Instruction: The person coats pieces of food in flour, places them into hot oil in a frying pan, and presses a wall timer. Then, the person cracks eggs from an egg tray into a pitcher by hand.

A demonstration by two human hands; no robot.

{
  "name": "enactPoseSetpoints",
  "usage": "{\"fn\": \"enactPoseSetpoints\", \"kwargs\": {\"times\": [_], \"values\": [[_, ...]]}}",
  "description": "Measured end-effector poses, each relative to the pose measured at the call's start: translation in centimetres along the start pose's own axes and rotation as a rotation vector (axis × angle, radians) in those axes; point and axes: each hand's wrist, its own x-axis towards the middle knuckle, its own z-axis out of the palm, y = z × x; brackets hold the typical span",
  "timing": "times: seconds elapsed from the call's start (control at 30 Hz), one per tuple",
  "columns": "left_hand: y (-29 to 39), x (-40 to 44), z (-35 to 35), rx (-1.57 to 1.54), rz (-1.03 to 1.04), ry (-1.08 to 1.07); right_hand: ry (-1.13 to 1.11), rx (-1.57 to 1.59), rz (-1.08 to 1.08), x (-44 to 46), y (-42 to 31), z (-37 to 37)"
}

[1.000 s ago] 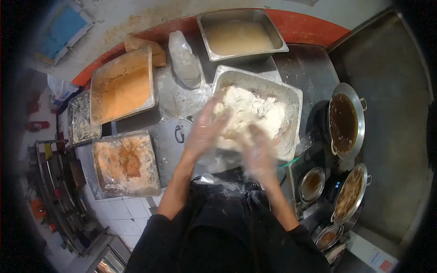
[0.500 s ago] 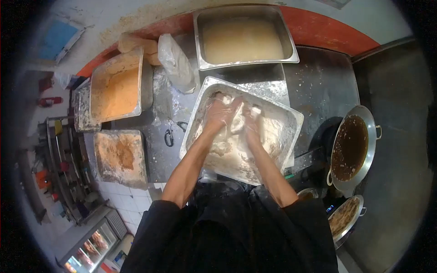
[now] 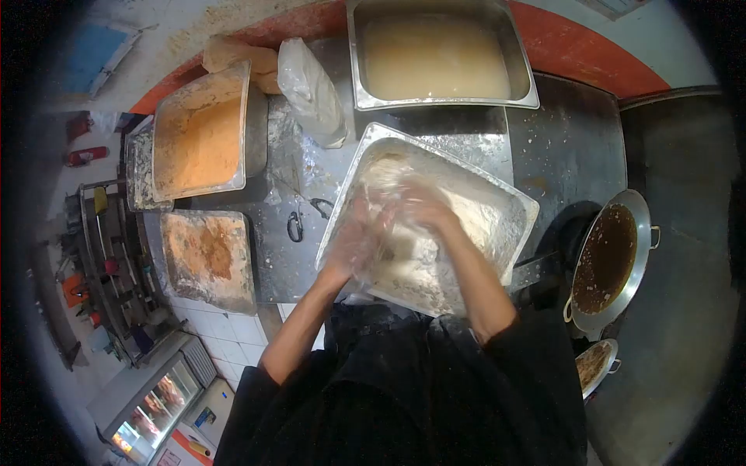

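Observation:
Both my hands are inside a metal tray [image 3: 458, 161] of white flour [image 3: 474, 213], which stands slanted on the worktop. My left hand [image 3: 353, 239] is at the tray's left side, smeared by motion. Just up and to the right, my right hand [image 3: 426, 206] is over the flour, also blurred. Flour dusts both hands, and they seem to wear thin clear gloves. A blurred whitish patch shows between and above them; I cannot make out what it is or whether either hand grips it.
A deep pan of cloudy liquid [image 3: 435, 66] stands behind the tray. Leftward are a plastic bag [image 3: 312, 93], scissors [image 3: 295, 227], a bin of orange powder [image 3: 206, 147] and a crusted tray [image 3: 206, 260]. Rightward, a wok of dark oil [image 3: 604, 256] and a smaller pan [image 3: 594, 366].
My hands, earlier deep in the flour around pale floured pieces, are now in fast motion. My left hand has come nearer me and leftward. The view has shifted slightly.

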Motion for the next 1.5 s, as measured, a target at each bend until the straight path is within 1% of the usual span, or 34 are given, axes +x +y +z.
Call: {"fn": "enactPoseSetpoints", "kwargs": {"times": [0.07, 0.1, 0.13, 0.2, 0.23, 0.27, 0.3, 0.33, 0.4, 0.43, 0.47, 0.5, 0.53, 0.63, 0.67, 0.7, 0.73, 0.8, 0.83, 0.9, 0.93, 0.97, 1.0, 1.03, 1.07, 1.13, 1.17, 1.2, 1.27, 1.33, 1.37, 1.4, 1.47, 1.5], "values": [[-0.4, 0.8, -0.8, -0.289, -0.120, -0.261, 0.020, -0.303, -0.330, 1.3, 0.5, 1.4], [-1.8, 0.1, -1.0, -0.285, -0.123, -0.275, 0.023, -0.292, -0.321, -0.2, 1.3, 2.1], [-3.9, -0.6, -0.9, -0.337, -0.046, -0.251, 0.171, -0.385, -0.305, -3.2, 2.1, 2.3], [-4.6, -0.4, -0.5, -0.402, 0.029, -0.219, 0.161, -0.519, -0.348, -7.5, 1.6, -1.2], [-3.9, -0.5, -0.3, -0.016, 0.108, -0.175, 0.008, -0.540, -0.400, -9.0, 0.9, -3.3], [-3.2, -0.8, 0.0, 0.366, 0.183, -0.128, 0.014, -0.473, -0.173, -9.9, -0.4, -4.5], [-2.5, -0.9, 0.4, 0.356, 0.170, -0.140, 0.008, -0.438, -0.052, -10.0, 0.1, -4.4], [-1.5, 0.1, 0.7, 0.287, 0.008, -0.285, 0.007, -0.405, 0.069, -10.0, 0.7, -4.4], [0.4, 2.8, 0.7, 0.297, -0.183, -0.520, 0.305, -0.524, 0.152, -7.3, 5.0, -3.1], [-1.4, 3.1, 1.6, 0.289, -0.182, -0.522, 0.306, -0.531, 0.158, -6.9, 6.6, -2.3], [-4.9, 3.7, 3.0, 0.741, 0.237, -0.506, 0.370, -0.376, 0.050, -7.0, 8.1, -1.1], [-6.3, 4.0, 3.3, 0.961, 0.451, -0.505, 0.433, -0.219, -0.057, -7.3, 8.9, -0.2], [-7.2, 4.2, 3.4, 1.176, 0.675, -0.455, 0.295, -0.157, -0.036, -9.1, 7.3, -0.2], [-9.4, 3.8, 4.4, 0.870, 0.759, -0.367, 0.291, 0.003, 0.145, -10.6, 6.6, 1.0], [-10.4, 3.6, 5.7, 0.547, 0.505, -0.342, 0.321, 0.010, 0.183, -10.9, 6.8, 1.7], [-10.0, 3.5, 5.6, 0.392, 0.374, -0.338, 0.325, 0.009, 0.180, -10.8, 6.5, 1.9], [-8.3, 3.4, 4.8, 0.231, 0.250, -0.315, 0.272, 0.212, 0.102, -10.9, 6.3, 2.4], [-4.6, 2.7, 1.9, 0.066, 0.128, -0.616, 0.197, 0.509, 0.048, -10.7, 8.0, 3.4], [-3.1, 2.8, 1.3, 0.067, 0.132, -0.617, 0.180, 0.603, 0.071, -10.1, 9.5, 3.9], [-1.2, 3.6, 1.0, 0.051, -0.288, -0.620, 0.238, 0.314, 0.065, -11.5, 8.4, 4.0], [-1.7, 3.8, 1.0, 0.054, -0.298, -0.616, 0.253, 0.218, 0.063, -11.8, 8.4, 4.3], [-2.6, 3.5, 0.8, -0.122, -0.172, -0.560, 0.163, 0.645, -0.030, -12.3, 9.2, 5.4], [-3.5, 3.1, 0.8, -0.297, -0.048, -0.505, 0.124, 0.864, -0.075, -13.7, 8.1, 5.9], [-3.8, 3.0, 0.9, -0.292, -0.052, -0.514, 0.076, 1.084, -0.112, -15.0, 6.9, 6.3], [-3.9, 3.3, 1.0, -0.297, 0.036, -0.415, 0.104, 0.903, -0.123, -18.7, 0.9, 5.5], [-4.2, 4.4, 1.3, -0.268, 0.058, -0.362, 0.096, 1.224, -0.147, -20.0, 0.2, 6.7], [-4.3, 4.9, 1.4, -0.253, 0.069, -0.336, 0.096, 1.224, -0.154, -19.2, 1.2, 6.0], [-3.4, 5.3, 1.0, -0.092, 0.048, -0.339, 0.475, 0.741, -0.190, -18.7, 2.2, 4.7], [-1.9, 6.2, 1.3, 0.071, 0.032, -0.345, 0.791, 0.265, -0.209, -12.8, 9.2, 3.4], [-0.2, 7.3, 2.7, 0.224, -0.101, -0.364, 0.741, 0.289, -0.018, -7.8, 10.1, 1.3], [0.6, 7.9, 3.5, 0.220, -0.099, -0.355, 0.708, 0.277, 0.170, -7.7, 6.1, 0.3], [1.1, 8.2, 4.1, 0.216, -0.119, -0.324, 0.712, 0.352, -0.030, -5.4, 6.5, 1.7], [0.0, 8.7, 4.7, 0.227, -0.143, -0.290, 0.702, 0.439, -0.232, -1.9, 6.6, 4.1], [-2.2, 9.4, 5.7, 0.088, -0.091, -0.292, 0.635, 0.629, -0.217, -0.8, 5.8, 4.3]]}}
